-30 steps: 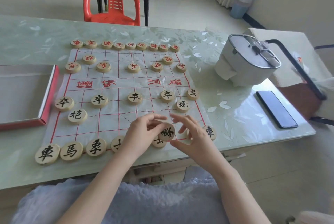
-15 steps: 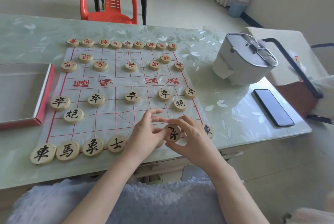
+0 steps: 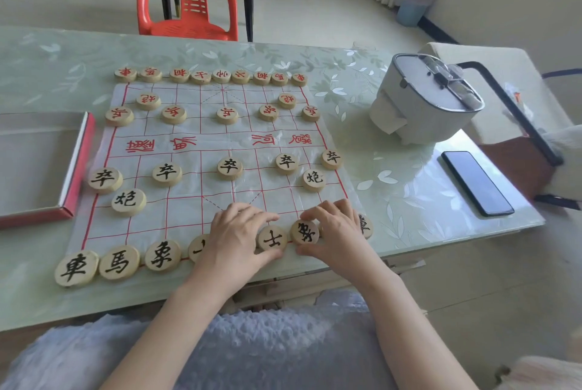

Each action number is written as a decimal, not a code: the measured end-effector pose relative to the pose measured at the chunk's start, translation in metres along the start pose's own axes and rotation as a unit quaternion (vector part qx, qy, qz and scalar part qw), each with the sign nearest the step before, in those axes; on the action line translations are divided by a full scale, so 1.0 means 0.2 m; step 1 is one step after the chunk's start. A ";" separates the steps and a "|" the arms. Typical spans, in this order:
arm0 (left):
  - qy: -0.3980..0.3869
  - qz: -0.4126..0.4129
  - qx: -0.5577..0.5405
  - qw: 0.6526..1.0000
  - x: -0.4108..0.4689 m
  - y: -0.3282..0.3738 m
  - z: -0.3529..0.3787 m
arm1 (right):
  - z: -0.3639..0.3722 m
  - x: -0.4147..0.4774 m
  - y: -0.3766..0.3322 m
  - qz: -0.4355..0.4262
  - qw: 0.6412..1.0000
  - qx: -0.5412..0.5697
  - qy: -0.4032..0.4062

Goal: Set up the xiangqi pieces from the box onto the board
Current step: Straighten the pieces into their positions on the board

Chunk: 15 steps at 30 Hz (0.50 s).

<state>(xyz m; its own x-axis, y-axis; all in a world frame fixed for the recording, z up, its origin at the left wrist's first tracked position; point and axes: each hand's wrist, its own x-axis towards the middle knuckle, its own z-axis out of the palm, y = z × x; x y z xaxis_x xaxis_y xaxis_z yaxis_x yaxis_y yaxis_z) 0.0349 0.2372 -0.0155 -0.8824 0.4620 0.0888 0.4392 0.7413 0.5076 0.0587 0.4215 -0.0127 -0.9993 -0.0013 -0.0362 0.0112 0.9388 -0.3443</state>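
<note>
Soft daylight, tabletop glare, wide-angle edge warping

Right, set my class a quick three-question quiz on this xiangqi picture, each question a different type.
1. True or false: the box lies left of the board.
2. How many black 卒 stand on the board? A three, B five, C seven.
3. Which hand pinches the rightmost 象?
Key: 1 true; 2 B; 3 the right hand.
</note>
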 end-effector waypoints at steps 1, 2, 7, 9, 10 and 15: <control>-0.001 0.002 0.004 1.000 0.00 0.00 0.01 | 0.00 0.00 0.00 0.007 1.000 0.002 -0.005; 0.000 0.004 0.007 1.000 0.00 0.00 0.01 | 0.01 0.00 0.00 0.012 1.000 0.013 -0.011; 0.009 0.009 0.011 1.000 0.00 -0.01 0.03 | -0.07 -0.08 0.12 0.045 0.991 0.125 0.021; 0.007 0.010 0.017 1.000 0.01 -0.02 0.04 | -0.10 -0.12 0.20 0.067 0.990 0.114 0.038; 0.007 0.011 0.019 1.000 0.01 -0.02 0.05 | -0.11 -0.14 0.23 0.079 0.989 0.113 0.046; 0.008 0.002 0.009 1.000 0.02 -0.02 0.04 | -0.11 -0.15 0.26 0.075 0.987 0.118 0.077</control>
<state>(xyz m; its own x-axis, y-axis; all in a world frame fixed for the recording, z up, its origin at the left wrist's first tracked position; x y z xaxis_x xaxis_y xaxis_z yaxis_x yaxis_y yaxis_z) 0.0302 0.2404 -0.0241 -0.8833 0.4568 0.1053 0.4454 0.7477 0.4925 0.0889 0.4786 -0.0088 -0.9791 0.2006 0.0344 0.1480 0.8177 -0.5562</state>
